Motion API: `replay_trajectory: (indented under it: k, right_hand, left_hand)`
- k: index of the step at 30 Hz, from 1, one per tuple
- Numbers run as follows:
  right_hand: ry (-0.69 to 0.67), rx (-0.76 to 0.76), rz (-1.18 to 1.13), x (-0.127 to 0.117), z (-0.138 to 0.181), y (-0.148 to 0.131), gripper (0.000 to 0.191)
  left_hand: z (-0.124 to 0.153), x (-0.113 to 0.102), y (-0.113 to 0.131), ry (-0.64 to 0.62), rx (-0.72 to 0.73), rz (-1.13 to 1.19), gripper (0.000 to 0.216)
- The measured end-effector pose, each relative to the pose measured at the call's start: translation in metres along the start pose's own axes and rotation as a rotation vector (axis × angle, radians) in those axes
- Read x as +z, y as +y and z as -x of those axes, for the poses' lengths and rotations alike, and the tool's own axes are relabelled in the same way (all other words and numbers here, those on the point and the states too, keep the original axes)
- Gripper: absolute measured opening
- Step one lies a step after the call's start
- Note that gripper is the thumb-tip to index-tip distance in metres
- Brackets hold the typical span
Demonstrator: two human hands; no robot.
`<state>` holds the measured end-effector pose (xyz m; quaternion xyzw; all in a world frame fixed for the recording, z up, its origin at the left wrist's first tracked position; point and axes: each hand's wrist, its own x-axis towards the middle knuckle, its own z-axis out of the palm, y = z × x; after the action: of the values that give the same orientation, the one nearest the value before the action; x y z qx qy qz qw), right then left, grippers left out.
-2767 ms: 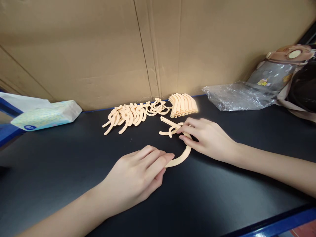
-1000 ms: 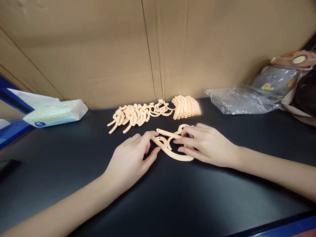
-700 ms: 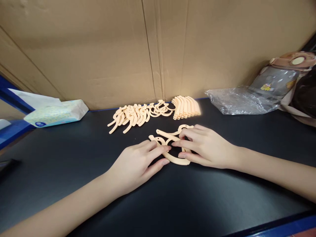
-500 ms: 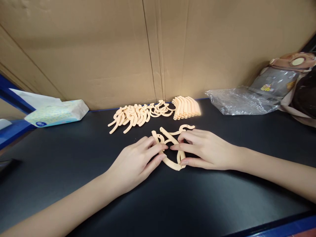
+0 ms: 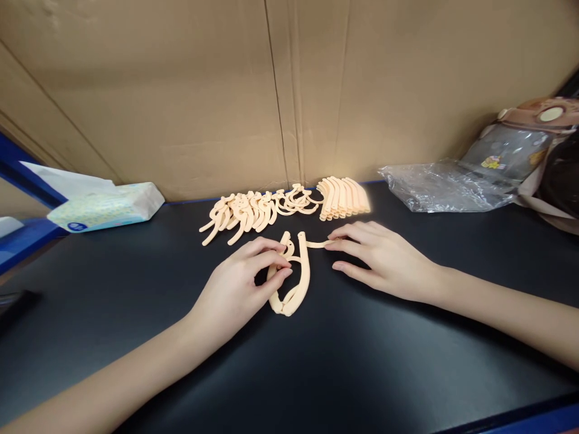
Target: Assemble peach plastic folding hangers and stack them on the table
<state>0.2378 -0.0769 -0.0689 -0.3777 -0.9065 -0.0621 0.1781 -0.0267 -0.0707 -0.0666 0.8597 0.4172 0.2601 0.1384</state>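
Observation:
A folded peach plastic hanger (image 5: 294, 283) lies on the black tabletop (image 5: 316, 361) between my hands. My left hand (image 5: 239, 286) pinches its left arm between thumb and fingers. My right hand (image 5: 380, 259) rests flat just to the right, fingers spread, one fingertip touching the thin hook piece (image 5: 319, 244) that sticks out to the right. Behind them lies a row of folded hangers (image 5: 253, 211) and a tight stack of curved hanger arms (image 5: 344, 198).
A cardboard wall (image 5: 280, 90) closes the back. A tissue pack (image 5: 106, 206) sits at the left, a crumpled clear plastic bag (image 5: 446, 187) and a bottle with a brown lid (image 5: 525, 135) at the right. A blue edge (image 5: 543, 416) bounds the table's front.
The hanger's two arms have been folded together and turned from lying sideways to pointing toward me. My right hand has let go of the arms and opened; my left hand keeps its pinch.

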Motion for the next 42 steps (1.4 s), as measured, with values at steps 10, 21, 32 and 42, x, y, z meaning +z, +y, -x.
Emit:
replay_trajectory:
  k: [10, 21, 32, 42]
  right_hand:
    - [0.004, -0.04, -0.001, -0.001, 0.0, -0.004, 0.032]
    - [-0.014, -0.281, -0.082, -0.004, 0.002, -0.015, 0.032]
    - [0.119, -0.06, 0.027, -0.007, 0.001, -0.012, 0.028]
    - [-0.007, 0.07, -0.014, -0.005, 0.002, -0.011, 0.023]
  left_hand:
    - [-0.007, -0.004, -0.001, 0.026, -0.143, 0.249, 0.015]
    - [-0.012, -0.004, -0.011, 0.014, -0.183, 0.299, 0.021]
    - [-0.013, -0.005, -0.014, 0.001, -0.249, 0.313, 0.022]
    - [-0.013, -0.005, -0.015, -0.006, -0.255, 0.323, 0.022]
